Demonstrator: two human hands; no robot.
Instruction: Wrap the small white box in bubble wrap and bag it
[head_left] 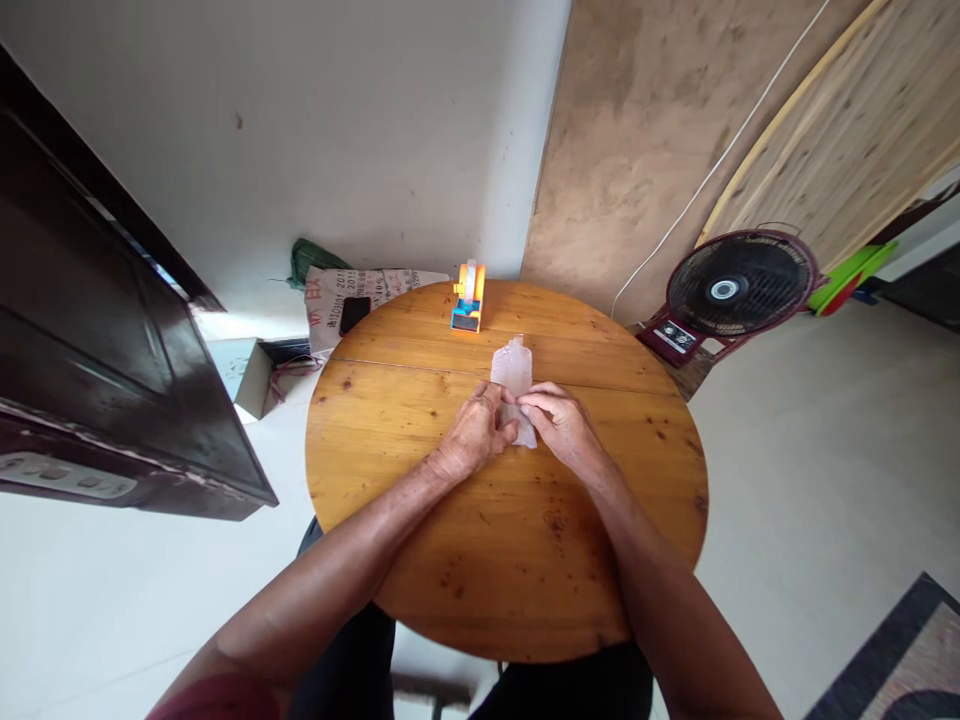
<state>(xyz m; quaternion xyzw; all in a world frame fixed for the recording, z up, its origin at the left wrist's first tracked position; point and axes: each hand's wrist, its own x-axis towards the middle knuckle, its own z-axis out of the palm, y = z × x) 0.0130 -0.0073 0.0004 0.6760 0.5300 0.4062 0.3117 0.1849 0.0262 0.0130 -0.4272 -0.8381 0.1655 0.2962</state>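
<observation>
A small pale pinkish-white sheet (512, 364), thin and slightly crinkled with uneven ends, lies lengthwise on the round wooden table (480, 540). It looks like plastic wrapping, though its exact kind is unclear. My left hand (478, 428) rests over its left side, fingers curled and closed at the middle. From the right, my right hand (564, 425) pinches the sheet's middle edge between thumb and fingers. The fingertips of both hands nearly meet there, and they hide part of the sheet. Beyond it stands an orange and blue tape dispenser (468, 298) with a roll of clear tape.
A dark red fan (726, 288) stands beyond the table's right edge. Behind the left edge are a printed white sack (324, 300), a dark phone-like object (355, 314) and a pale box (241, 375). Dark furniture (112, 330) fills the left side.
</observation>
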